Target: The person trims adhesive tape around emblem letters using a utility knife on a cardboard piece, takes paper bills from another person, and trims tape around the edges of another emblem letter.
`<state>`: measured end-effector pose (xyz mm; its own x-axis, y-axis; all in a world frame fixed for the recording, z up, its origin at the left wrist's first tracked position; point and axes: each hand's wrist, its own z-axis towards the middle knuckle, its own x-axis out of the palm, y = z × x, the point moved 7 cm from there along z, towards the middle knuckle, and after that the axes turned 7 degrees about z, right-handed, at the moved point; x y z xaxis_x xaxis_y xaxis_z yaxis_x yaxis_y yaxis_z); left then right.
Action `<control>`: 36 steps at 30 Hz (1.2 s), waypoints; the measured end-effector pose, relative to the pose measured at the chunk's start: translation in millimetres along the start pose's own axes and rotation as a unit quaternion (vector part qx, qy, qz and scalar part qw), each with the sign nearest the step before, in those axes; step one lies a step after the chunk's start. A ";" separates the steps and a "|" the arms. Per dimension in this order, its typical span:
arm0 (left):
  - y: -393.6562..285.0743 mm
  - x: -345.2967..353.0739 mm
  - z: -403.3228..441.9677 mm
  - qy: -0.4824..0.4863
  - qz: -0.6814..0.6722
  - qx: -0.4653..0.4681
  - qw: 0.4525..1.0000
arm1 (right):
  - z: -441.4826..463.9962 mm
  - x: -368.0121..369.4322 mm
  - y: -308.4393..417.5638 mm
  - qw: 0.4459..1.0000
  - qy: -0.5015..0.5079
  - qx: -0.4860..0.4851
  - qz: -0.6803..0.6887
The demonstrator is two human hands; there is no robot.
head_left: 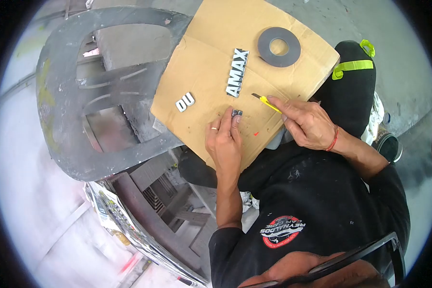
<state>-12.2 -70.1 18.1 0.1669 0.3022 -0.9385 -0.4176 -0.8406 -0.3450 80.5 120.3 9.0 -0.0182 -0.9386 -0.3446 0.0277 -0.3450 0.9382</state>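
My left hand (224, 141), with a ring on one finger, pinches a small dark and silver emblem piece (237, 113) against the cardboard (201, 48). In my right hand (306, 124) is a yellow cutter (270, 103), its blade pointing up and left, just above the cardboard. Silver letters reading AMAX (237, 73) lie above my left hand. Farther left are two more silver letters, DU (185, 102). A roll of dark grey tape (293, 44) rests near the cardboard's upper right. A tiny red scrap (256, 134) lies right of my left hand.
The cardboard lies across my lap, beside a worn grey plastic chair (62, 105) at left. A black-clad knee with a yellow-green band (355, 67) is at right. A dark round container (389, 146) stands beyond my right forearm. Newspaper-covered material (125, 221) is at lower left.
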 end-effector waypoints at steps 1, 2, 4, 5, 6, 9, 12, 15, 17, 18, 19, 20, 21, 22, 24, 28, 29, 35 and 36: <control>-2.0 -2.5 1.1 -0.037 0.048 0.029 0.998 | 0.2 -1.3 3.1 1.000 -0.022 -0.015 -0.007; -0.6 -0.5 1.7 -0.033 0.051 0.029 0.998 | -0.2 -2.3 5.4 0.999 -0.043 -0.030 -0.013; 4.8 -5.4 4.3 -0.082 0.001 0.003 0.997 | -1.2 -0.9 4.0 0.998 -0.049 -0.037 -0.030; 6.5 -3.1 2.9 -0.076 0.005 0.004 0.997 | -2.4 -0.1 4.3 0.996 -0.052 -0.047 -0.051; 7.5 -3.1 0.4 -0.080 -0.028 0.012 0.996 | -3.3 2.1 2.3 0.997 -0.054 -0.044 -0.046; 5.7 -8.5 -5.0 -0.066 -0.040 0.042 0.996 | -5.6 11.2 0.4 0.997 -0.044 -0.043 -0.040; 2.2 -6.6 -1.5 -0.039 -0.008 0.058 0.997 | 2.4 22.7 5.1 0.995 0.010 -0.043 -0.094; -1.3 -4.8 3.9 0.000 -0.007 0.052 0.999 | 7.3 26.2 4.1 0.995 0.009 -0.040 -0.095; -1.2 -2.2 4.8 0.025 -0.019 0.049 0.998 | 8.9 27.8 3.6 0.994 0.026 -0.043 -0.097; 1.3 -1.0 5.3 0.028 -0.039 0.033 0.998 | 9.5 27.7 3.4 0.994 0.027 -0.042 -0.095; 2.4 0.1 6.4 0.031 -0.059 0.018 0.998 | 9.4 27.8 2.9 0.994 0.030 -0.036 -0.095; 0.1 -1.3 6.5 0.033 -0.060 0.018 0.997 | 9.2 27.4 1.6 0.994 0.032 -0.030 -0.095; -5.8 -4.7 8.5 0.055 -0.045 0.006 0.997 | 9.8 26.0 0.1 0.995 0.033 -0.027 -0.094; -7.5 -6.1 10.1 0.074 -0.029 -0.005 0.997 | 12.0 22.2 -2.8 0.998 0.021 -0.019 -0.060; 0.4 -5.2 13.4 0.065 -0.028 0.004 0.998 | 16.4 16.8 -7.0 1.000 0.009 -0.015 -0.021; 51.6 1.6 1.7 0.009 -0.490 -0.173 0.854 | 17.5 6.7 -16.3 0.995 -0.012 0.008 0.099; 56.2 4.7 -1.5 0.018 -0.642 -0.170 0.748 | 18.3 5.7 -17.4 0.993 -0.019 0.007 0.117; 57.6 27.9 -15.9 0.054 -0.818 -0.202 0.536 | 20.8 5.1 -13.2 0.993 -0.010 0.014 0.113; 55.1 29.0 -15.8 0.062 -0.824 -0.199 0.526 | 19.7 5.3 -13.3 0.993 -0.006 0.021 0.115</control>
<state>-16.3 -114.8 -27.8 0.0765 0.7578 0.6480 0.6022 0.4829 -0.6358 60.4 120.1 -4.7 -0.0272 -0.9923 -0.1210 -0.0087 -0.1208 0.9926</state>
